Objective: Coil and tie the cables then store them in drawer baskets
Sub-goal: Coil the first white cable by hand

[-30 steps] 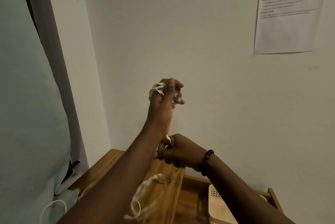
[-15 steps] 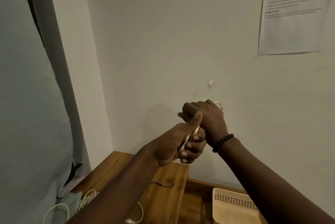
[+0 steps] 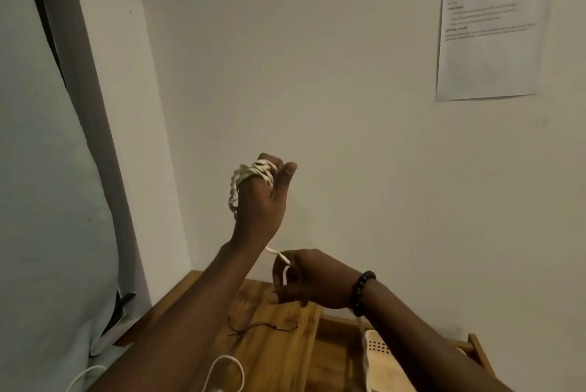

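My left hand (image 3: 263,198) is raised in front of the wall with several turns of a white cable (image 3: 236,185) wound around its fingers and palm. Below it, my right hand (image 3: 310,280), with a dark bead bracelet on the wrist, pinches the free length of the same cable, which runs up behind my left wrist. More white cable loops (image 3: 226,372) lie low on the wooden top (image 3: 279,356). A cream perforated basket (image 3: 380,356) sits at the lower right, partly hidden by my right forearm.
A thin black tie string (image 3: 263,326) lies on the wooden top. A printed sheet (image 3: 488,33) is stuck to the wall at upper right. A grey curtain (image 3: 47,201) hangs along the left. A wooden rail (image 3: 477,349) edges the far right.
My left hand rose from beside my right hand and now shows the cable wound around it. My right hand dropped lower, drawing the free cable length down.
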